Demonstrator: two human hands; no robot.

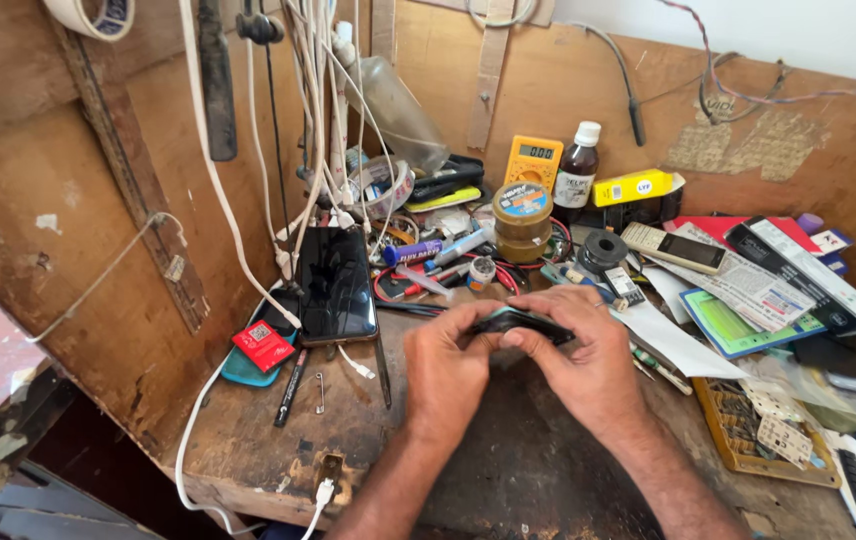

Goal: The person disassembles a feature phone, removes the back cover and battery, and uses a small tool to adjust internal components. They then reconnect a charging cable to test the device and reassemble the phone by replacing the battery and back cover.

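Observation:
Both my hands meet over the middle of a worn wooden workbench [248, 440]. Between them is a small dark phone [523, 322] with a teal edge, held flat. My left hand [448, 370] grips its left end with thumb and fingers. My right hand [583, 355] clamps the right end, fingers curled over the top. Most of the phone is hidden by my fingers. A larger black smartphone [335, 285] lies screen-up to the left, apart from my hands.
Clutter rings the bench: a yellow multimeter [534, 160], a dark bottle [575, 172], a round tin [522, 222], a remote-like handset [673, 247], papers and boxes [748, 290] at right, a tray of small parts [763, 425]. White cables [318, 120] hang at the back-left.

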